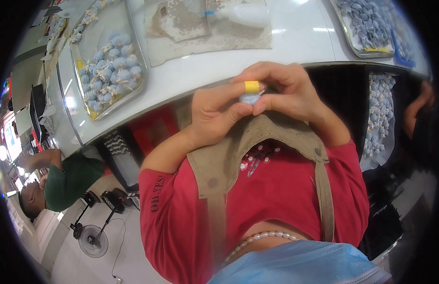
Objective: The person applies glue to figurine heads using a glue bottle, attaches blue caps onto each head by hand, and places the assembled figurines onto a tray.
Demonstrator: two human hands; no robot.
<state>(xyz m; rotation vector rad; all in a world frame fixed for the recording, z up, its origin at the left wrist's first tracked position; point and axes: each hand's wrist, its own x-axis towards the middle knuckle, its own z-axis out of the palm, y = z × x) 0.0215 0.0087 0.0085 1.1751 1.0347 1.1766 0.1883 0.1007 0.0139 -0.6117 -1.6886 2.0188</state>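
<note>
My left hand (215,112) and my right hand (291,91) meet in front of my chest, just off the table's near edge. Between their thumbs and fingers they pinch a small light-blue piece (249,98), mostly covered by the fingertips. A yellow band wraps the tip of my left index finger. To the left, a clear tray (142,78) holds many round pale-blue pieces with cream-coloured ends. Another tray (359,53), at the far right of the table, carries a heap of flatter blue-grey pieces.
On the white table (181,71) lies a stained grey board (229,40) bearing a white bottle (245,15) with a blue tip. More blue pieces (381,111) fill a tray below the table at right. A co-worker in green (70,182) sits left; a fan (93,240) stands behind.
</note>
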